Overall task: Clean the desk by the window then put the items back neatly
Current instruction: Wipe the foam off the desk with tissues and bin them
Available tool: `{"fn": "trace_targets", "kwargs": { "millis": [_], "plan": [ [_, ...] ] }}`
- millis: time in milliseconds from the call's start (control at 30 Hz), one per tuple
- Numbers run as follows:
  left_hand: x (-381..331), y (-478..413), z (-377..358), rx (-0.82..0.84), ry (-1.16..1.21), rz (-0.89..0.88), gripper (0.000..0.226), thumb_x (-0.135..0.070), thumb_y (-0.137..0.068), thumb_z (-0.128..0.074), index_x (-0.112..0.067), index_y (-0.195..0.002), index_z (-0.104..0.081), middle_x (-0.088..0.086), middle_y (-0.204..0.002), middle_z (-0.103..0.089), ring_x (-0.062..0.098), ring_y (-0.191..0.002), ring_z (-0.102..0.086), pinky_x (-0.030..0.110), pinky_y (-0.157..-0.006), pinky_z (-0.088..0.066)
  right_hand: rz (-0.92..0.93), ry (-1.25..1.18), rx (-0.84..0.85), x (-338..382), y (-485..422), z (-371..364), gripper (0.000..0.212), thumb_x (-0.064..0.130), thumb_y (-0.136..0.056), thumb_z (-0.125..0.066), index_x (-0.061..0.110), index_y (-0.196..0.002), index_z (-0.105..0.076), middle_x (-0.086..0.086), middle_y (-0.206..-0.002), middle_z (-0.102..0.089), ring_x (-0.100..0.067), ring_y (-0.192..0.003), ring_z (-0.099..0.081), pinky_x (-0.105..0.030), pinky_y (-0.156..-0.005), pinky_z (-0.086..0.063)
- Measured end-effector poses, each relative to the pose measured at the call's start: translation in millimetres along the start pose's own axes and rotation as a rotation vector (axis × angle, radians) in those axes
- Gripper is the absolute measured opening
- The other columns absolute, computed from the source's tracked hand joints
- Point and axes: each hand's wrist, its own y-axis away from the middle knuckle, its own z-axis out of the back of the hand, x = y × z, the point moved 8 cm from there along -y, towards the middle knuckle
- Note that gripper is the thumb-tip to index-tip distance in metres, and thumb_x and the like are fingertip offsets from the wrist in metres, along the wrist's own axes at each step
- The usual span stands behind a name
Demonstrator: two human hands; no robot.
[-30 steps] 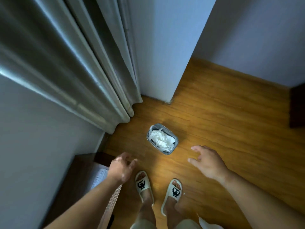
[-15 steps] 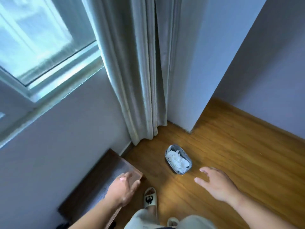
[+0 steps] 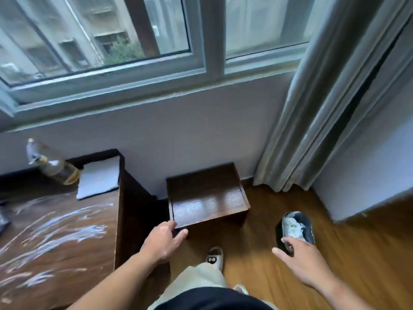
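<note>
The dark wooden desk (image 3: 58, 249) fills the lower left under the window, its top streaked with wet white smears. At its back stand a clear bottle (image 3: 52, 166) with yellowish liquid and a white folded cloth or pad (image 3: 98, 177). My left hand (image 3: 162, 241) hangs with relaxed fingers just in front of the near left corner of a low dark wooden stool (image 3: 207, 198); it holds nothing. My right hand (image 3: 306, 262) is spread and empty above the floor, just in front of a small grey bin (image 3: 297, 227) with crumpled white tissue inside.
A grey curtain (image 3: 330, 108) hangs at the right beside a white wall block (image 3: 368, 175). The window (image 3: 134, 41) runs across the top. A dark gap separates the desk and stool. Wooden floor (image 3: 357, 253) spreads to the right. My slippered foot (image 3: 214, 258) stands below the stool.
My view has swung left from the bin and curtain corner to the window, desk and stool. Both hands stay empty; the left one is now near the stool's corner.
</note>
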Motion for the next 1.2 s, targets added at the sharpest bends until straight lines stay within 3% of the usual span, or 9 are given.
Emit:
{"fn": "trace_targets", "kwargs": {
  "millis": [400, 533, 900, 1033, 1200],
  "plan": [
    [172.7, 113.5, 3.9, -0.144, 0.262, 0.362, 0.064, -0.065, -0.093, -0.048, -0.021, -0.138, -0.056, 0.000, -0.136, -0.062, 0.018, -0.123, -0.058, 0.031, -0.104, -0.048, 0.312, 0.154, 0.150, 151.9, 12.8, -74.1, 0.055, 0.067, -0.086, -0.062, 0.032, -0.129, -0.061, 0.010, -0.128, -0.064, -0.006, -0.118, -0.058, -0.022, -0.101, -0.043],
    [233.8, 143.5, 7.2, -0.167, 0.324, 0.432, 0.067, -0.064, -0.094, -0.048, -0.017, -0.142, -0.053, 0.000, -0.142, -0.058, 0.018, -0.129, -0.054, 0.030, -0.110, -0.042, 0.371, 0.205, 0.172, 212.1, 25.4, -107.9, 0.055, 0.067, -0.087, -0.061, 0.033, -0.130, -0.060, 0.011, -0.127, -0.064, -0.004, -0.115, -0.058, -0.021, -0.100, -0.045],
    [442.6, 233.2, 8.5, -0.134, 0.410, 0.577, 0.065, -0.067, -0.094, -0.045, -0.026, -0.144, -0.049, -0.006, -0.146, -0.052, 0.014, -0.131, -0.051, 0.028, -0.108, -0.042, 0.459, 0.284, 0.191, 387.7, 82.1, -234.3, 0.054, 0.063, -0.086, -0.065, 0.031, -0.128, -0.063, 0.011, -0.121, -0.067, -0.005, -0.113, -0.061, -0.023, -0.099, -0.046],
    [504.4, 269.1, 5.2, -0.134, 0.435, 0.642, 0.062, -0.065, -0.094, -0.045, -0.026, -0.142, -0.051, -0.005, -0.143, -0.054, 0.014, -0.129, -0.052, 0.028, -0.108, -0.042, 0.526, 0.328, 0.209, 447.1, 99.7, -272.8, 0.054, 0.062, -0.086, -0.066, 0.027, -0.127, -0.066, 0.009, -0.121, -0.070, -0.008, -0.112, -0.063, -0.021, -0.090, -0.044],
    [555.9, 307.0, 1.8, -0.168, 0.513, 0.723, 0.063, -0.069, -0.093, -0.043, -0.032, -0.142, -0.048, -0.007, -0.145, -0.052, 0.015, -0.130, -0.051, 0.031, -0.107, -0.046, 0.620, 0.386, 0.268, 508.0, 117.6, -312.2, 0.052, 0.059, -0.089, -0.064, 0.024, -0.128, -0.066, 0.007, -0.125, -0.069, -0.009, -0.114, -0.064, -0.025, -0.097, -0.047]
  ]
}}
